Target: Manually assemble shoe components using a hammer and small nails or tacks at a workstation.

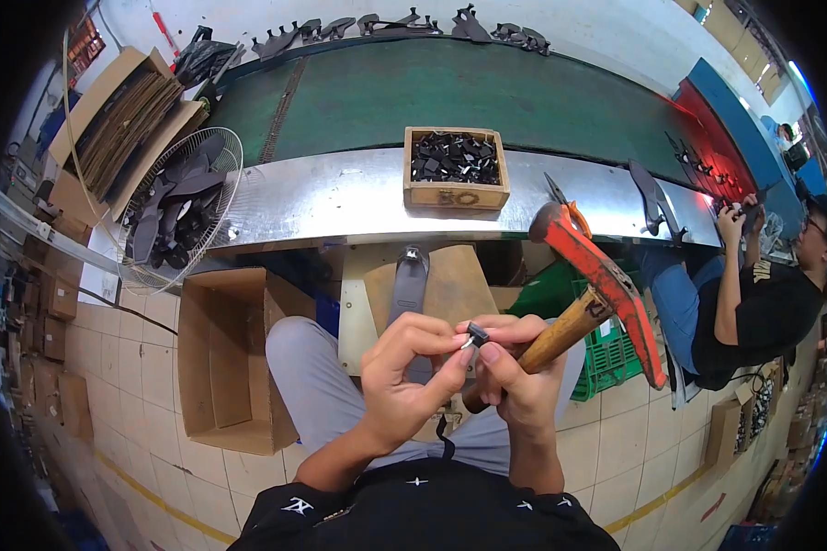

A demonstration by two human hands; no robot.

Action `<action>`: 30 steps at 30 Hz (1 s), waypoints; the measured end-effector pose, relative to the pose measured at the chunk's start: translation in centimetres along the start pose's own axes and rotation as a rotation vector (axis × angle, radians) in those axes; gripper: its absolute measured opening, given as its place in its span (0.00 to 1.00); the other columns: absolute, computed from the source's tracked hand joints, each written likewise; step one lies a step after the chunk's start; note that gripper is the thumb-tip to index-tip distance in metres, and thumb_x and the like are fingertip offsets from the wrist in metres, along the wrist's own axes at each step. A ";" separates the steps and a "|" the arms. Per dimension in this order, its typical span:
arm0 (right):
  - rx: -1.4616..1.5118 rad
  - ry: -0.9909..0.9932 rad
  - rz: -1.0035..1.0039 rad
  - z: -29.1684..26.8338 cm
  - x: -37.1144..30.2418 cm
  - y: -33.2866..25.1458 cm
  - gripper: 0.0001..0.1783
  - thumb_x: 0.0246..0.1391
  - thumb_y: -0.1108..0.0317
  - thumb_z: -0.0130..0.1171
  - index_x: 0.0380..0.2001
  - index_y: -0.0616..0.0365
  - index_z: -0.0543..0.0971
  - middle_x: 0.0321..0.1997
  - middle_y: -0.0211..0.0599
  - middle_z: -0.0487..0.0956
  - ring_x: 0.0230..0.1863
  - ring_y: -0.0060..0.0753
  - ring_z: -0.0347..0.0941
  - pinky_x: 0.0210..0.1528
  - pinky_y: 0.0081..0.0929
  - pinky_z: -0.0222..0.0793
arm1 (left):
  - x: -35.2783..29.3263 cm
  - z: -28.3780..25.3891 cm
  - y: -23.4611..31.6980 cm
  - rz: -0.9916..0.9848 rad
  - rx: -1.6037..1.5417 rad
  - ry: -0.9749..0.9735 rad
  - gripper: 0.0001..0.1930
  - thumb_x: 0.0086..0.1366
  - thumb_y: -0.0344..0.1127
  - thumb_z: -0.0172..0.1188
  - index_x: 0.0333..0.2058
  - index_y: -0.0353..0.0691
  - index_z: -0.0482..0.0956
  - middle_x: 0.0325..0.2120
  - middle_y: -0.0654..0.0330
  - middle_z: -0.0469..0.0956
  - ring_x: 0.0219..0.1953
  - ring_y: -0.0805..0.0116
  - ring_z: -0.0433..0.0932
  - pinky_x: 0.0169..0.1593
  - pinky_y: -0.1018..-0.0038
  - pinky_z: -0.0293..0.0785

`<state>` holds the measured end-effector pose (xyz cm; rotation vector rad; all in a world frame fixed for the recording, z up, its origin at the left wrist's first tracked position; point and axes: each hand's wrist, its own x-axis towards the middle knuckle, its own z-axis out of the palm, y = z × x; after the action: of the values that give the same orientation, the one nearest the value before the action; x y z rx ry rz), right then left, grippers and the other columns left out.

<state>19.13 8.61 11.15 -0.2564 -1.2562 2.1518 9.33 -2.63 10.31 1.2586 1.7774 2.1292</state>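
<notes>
Both my hands meet above my lap around a small black heel tip (477, 331) with a short silvery pin. My left hand (412, 375) pinches it between thumb and fingertips. My right hand (522, 375) has thumb and fingers on it too, while also keeping hold of a hammer (560, 338). The hammer has a wooden handle and a worn orange-red head, which points up and to the right. Behind my hands, a dark grey shoe sole (410, 286) stands by a tan board (455, 280); its lower part is hidden.
Ahead, a wooden box (457, 195) of black heel tips sits on a metal ledge (322, 197), pliers (570, 209) to its right. Beyond runs a green conveyor (413, 87). Left are a wire basket (234, 174) of soles and a cardboard box (234, 367). A co-worker (753, 303) sits right.
</notes>
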 end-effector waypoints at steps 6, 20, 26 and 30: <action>-0.220 0.028 0.006 -2.4 3.5 1.2 0.05 0.54 0.80 0.59 0.35 0.66 0.76 0.46 0.48 0.79 0.14 0.14 0.66 0.15 0.13 0.61 | 2.4 -1.1 -7.4 -0.071 0.342 0.134 0.19 0.57 0.36 0.70 0.44 0.35 0.76 0.42 0.52 0.77 0.42 0.59 0.76 0.46 0.68 0.73; -0.914 -0.357 -0.197 -4.2 9.8 7.0 0.12 0.54 0.71 0.61 0.40 0.66 0.77 0.29 0.44 0.75 0.30 0.41 0.71 0.37 0.32 0.67 | 1.2 -2.6 -13.1 -0.011 0.748 -0.074 0.15 0.54 0.36 0.69 0.41 0.42 0.80 0.39 0.61 0.77 0.48 0.63 0.74 0.60 0.58 0.52; -0.998 -0.434 -0.254 -4.4 10.0 6.8 0.12 0.51 0.77 0.61 0.40 0.65 0.77 0.37 0.47 0.78 0.40 0.50 0.76 0.44 0.34 0.71 | 1.0 -2.7 -13.2 -0.049 0.701 -0.074 0.17 0.52 0.37 0.72 0.41 0.42 0.81 0.41 0.59 0.78 0.47 0.62 0.74 0.60 0.59 0.53; -1.173 -0.506 -0.267 -3.5 9.0 5.4 0.16 0.44 0.80 0.61 0.40 0.63 0.77 0.44 0.44 0.78 0.45 0.52 0.77 0.46 0.35 0.73 | 1.0 -2.8 -13.8 0.049 0.725 0.021 0.18 0.51 0.36 0.72 0.40 0.39 0.80 0.39 0.58 0.78 0.43 0.62 0.77 0.55 0.60 0.62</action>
<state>11.37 14.65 6.07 0.0087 -2.5629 1.0489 1.19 0.06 -0.89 1.3991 2.6757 1.5431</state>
